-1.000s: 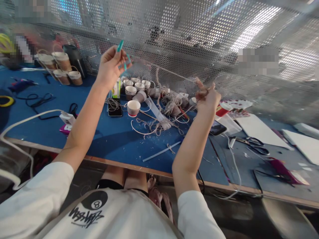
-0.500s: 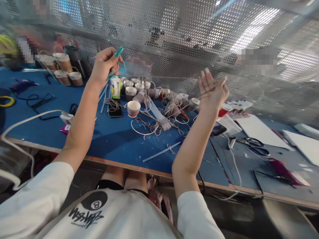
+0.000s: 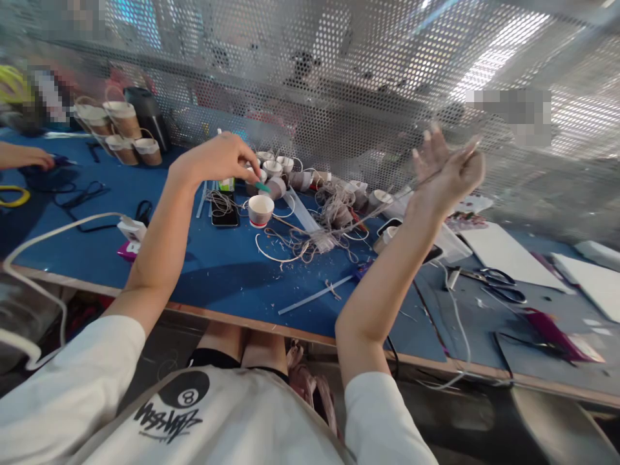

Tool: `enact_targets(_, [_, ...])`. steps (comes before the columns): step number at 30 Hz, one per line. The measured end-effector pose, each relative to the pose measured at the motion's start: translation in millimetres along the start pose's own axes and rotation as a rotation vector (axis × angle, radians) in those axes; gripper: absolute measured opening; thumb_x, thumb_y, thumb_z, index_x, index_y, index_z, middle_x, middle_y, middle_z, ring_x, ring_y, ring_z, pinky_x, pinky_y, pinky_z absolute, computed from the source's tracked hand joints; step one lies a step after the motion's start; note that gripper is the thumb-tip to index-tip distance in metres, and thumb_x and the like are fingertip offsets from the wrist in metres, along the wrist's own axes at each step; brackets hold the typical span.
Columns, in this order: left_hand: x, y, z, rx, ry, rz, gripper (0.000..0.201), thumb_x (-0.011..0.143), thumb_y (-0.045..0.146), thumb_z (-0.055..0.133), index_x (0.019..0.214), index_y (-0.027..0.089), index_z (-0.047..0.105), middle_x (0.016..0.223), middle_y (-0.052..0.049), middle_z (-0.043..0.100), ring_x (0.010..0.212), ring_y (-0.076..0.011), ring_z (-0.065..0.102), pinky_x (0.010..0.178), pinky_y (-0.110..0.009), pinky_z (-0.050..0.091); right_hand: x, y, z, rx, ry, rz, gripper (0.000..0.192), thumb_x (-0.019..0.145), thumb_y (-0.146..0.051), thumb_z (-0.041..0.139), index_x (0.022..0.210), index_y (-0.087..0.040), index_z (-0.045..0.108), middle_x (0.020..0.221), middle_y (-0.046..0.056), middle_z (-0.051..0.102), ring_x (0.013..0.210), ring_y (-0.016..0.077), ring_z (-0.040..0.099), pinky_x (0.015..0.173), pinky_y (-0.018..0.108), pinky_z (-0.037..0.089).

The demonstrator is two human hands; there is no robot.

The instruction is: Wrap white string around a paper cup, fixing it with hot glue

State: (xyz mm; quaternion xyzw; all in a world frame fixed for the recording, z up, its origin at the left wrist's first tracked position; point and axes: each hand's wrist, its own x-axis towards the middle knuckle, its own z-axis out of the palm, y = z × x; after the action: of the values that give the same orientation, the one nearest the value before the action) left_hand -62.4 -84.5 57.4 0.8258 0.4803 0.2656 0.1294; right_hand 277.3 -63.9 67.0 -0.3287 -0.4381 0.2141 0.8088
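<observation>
My left hand (image 3: 220,158) is bent downward over the cups, its fingers closed around a small teal tool (image 3: 262,186). Most of that tool is hidden, so its kind is unclear. Below its tip stands a white paper cup (image 3: 260,210) with a grey wrapped side and a red base band. To the right, my right hand (image 3: 448,171) is raised, somewhat blurred, with thumb and forefinger pinching grey-brown twine (image 3: 382,210). The strand runs taut down to the left, toward a loose tangle of twine (image 3: 335,205) on the table.
Several twine-wrapped cups (image 3: 272,169) stand at the back by the perforated metal screen (image 3: 349,97). A phone (image 3: 225,210), glue sticks (image 3: 314,296), scissors (image 3: 501,284) and white cables lie about the blue table (image 3: 217,278). Another person's hand (image 3: 39,158) is at far left.
My left hand has lowered and swung right with the teal tool. My right hand has moved right and slightly up, drawing out the twine. Another person's hand has come in at left.
</observation>
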Motion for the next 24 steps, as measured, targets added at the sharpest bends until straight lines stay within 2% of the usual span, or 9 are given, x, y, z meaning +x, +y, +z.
enact_targets(4, [10.8, 14.7, 26.1, -0.045, 0.036, 0.063, 0.025, 0.078, 0.036, 0.074, 0.091, 0.014, 0.073, 0.062, 0.003, 0.052, 0.069, -0.0134, 0.052, 0.080, -0.029, 0.038, -10.3, -8.3, 4.9, -0.139, -0.233, 0.258, 0.034, 0.109, -0.025, 0.029, 0.076, -0.024, 0.037, 0.075, 0.002, 0.078, 0.052, 0.0108, 0.068, 0.053, 0.021, 0.056])
enact_targets(7, [21.6, 22.4, 56.6, -0.118, -0.008, 0.123, 0.027, 0.082, 0.038, 0.071, 0.096, 0.014, 0.069, 0.070, -0.001, 0.060, 0.075, -0.0163, 0.058, 0.084, -0.032, 0.044, -21.5, -16.3, 13.5, -0.259, -0.372, 0.330, 0.038, 0.107, -0.025, 0.039, 0.069, -0.023, 0.036, 0.073, -0.001, 0.077, 0.030, 0.0065, 0.043, 0.041, 0.021, 0.048])
enact_targets(10, [30.6, 24.5, 86.1, -0.262, 0.004, 0.220, 0.045, 0.082, 0.043, 0.071, 0.117, 0.017, 0.062, 0.106, -0.011, 0.068, 0.100, -0.0233, 0.062, 0.092, -0.036, 0.048, -35.8, -25.8, 23.8, -0.190, -0.444, 0.359, 0.039, 0.099, -0.035, 0.058, 0.067, -0.024, 0.040, 0.073, -0.003, 0.076, 0.031, 0.0053, 0.034, 0.041, 0.023, 0.048])
enact_targets(12, [34.7, 25.8, 101.4, -0.416, 0.001, 0.285, 0.063, 0.083, 0.046, 0.070, 0.136, 0.020, 0.049, 0.138, -0.016, 0.057, 0.125, -0.0288, 0.055, 0.099, -0.040, 0.049, -46.6, -31.7, 31.9, -0.127, -0.519, 0.432, 0.037, 0.091, -0.040, 0.070, 0.070, -0.025, 0.044, 0.077, -0.002, 0.076, 0.037, 0.0071, 0.042, 0.041, 0.025, 0.048])
enact_targets(14, [36.6, 29.1, 111.3, -0.580, -0.055, 0.339, 0.070, 0.084, 0.046, 0.068, 0.144, 0.022, 0.040, 0.150, -0.017, 0.048, 0.138, -0.0296, 0.047, 0.106, -0.043, 0.047, -56.2, -36.1, 40.0, -0.101, -0.602, 0.487, 0.036, 0.085, -0.042, 0.076, 0.071, -0.025, 0.047, 0.080, 0.000, 0.076, 0.040, 0.0081, 0.045, 0.038, 0.025, 0.043])
enact_targets(16, [36.3, 34.0, 115.2, -0.705, -0.124, 0.372, 0.059, 0.086, 0.041, 0.068, 0.138, 0.021, 0.048, 0.141, -0.015, 0.057, 0.133, -0.0259, 0.053, 0.106, -0.040, 0.047, -62.2, -39.2, 45.9, -0.095, -0.651, 0.500, 0.036, 0.084, -0.043, 0.078, 0.072, -0.025, 0.049, 0.080, 0.001, 0.075, 0.038, 0.0069, 0.041, 0.035, 0.024, 0.036])
enact_targets(18, [34.8, 38.0, 113.1, -0.765, -0.148, 0.369, 0.034, 0.086, 0.035, 0.067, 0.115, 0.017, 0.063, 0.114, -0.010, 0.070, 0.109, -0.0190, 0.065, 0.096, -0.033, 0.051, -62.7, -42.2, 46.5, -0.104, -0.645, 0.466, 0.037, 0.089, -0.044, 0.071, 0.068, -0.024, 0.047, 0.079, 0.001, 0.075, 0.036, 0.0047, 0.030, 0.034, 0.023, 0.029])
enact_targets(20, [33.2, 39.0, 106.2, -0.790, -0.130, 0.349, 0.016, 0.086, 0.032, 0.068, 0.087, 0.016, 0.067, 0.086, -0.004, 0.069, 0.082, -0.0123, 0.063, 0.082, -0.027, 0.052, -58.0, -45.3, 40.1, -0.120, -0.605, 0.393, 0.041, 0.099, -0.040, 0.058, 0.064, -0.023, 0.044, 0.083, 0.003, 0.076, 0.035, 0.0039, 0.018, 0.034, 0.024, 0.022])
enact_targets(24, [30.3, 30.8, 83.5, -0.827, -0.103, 0.307, 0.031, 0.086, 0.037, 0.070, 0.066, 0.017, 0.057, 0.069, 0.001, 0.059, 0.070, -0.0093, 0.058, 0.073, -0.025, 0.050, -40.4, -47.7, 12.5, -0.141, -0.539, 0.182, 0.046, 0.105, -0.038, 0.043, 0.062, -0.023, 0.043, 0.096, 0.007, 0.078, 0.035, 0.0057, 0.014, 0.035, 0.030, 0.019])
